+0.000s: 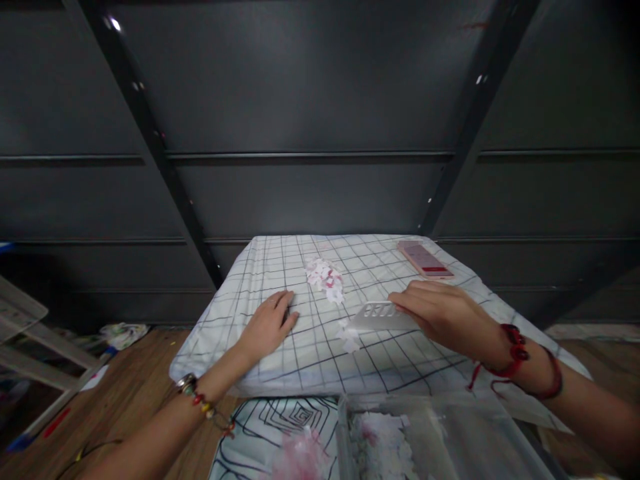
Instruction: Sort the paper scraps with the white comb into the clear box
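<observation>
Your right hand (437, 308) is closed round one end of the white scraper (365, 320), its slotted plate tilted up on edge, probably so that the long lower edge can meet the cloth; its far end is right beside a small clump of scraps (349, 337). Your left hand (267, 325) lies palm down, fingers loosely spread, with nothing seen in its grasp; it seems to steady the checked cloth (270, 267) on the bench. Between and beyond your hands sits the larger scrap pile (326, 279), white flecked with pink. The phone (425, 259) lies toward the far right corner, likely to be out of the way. Just off the near edge, within easy reach, is the clear bin (475, 413), with more scraps inside, and beside it a blurred pink bundle (300, 457).
</observation>
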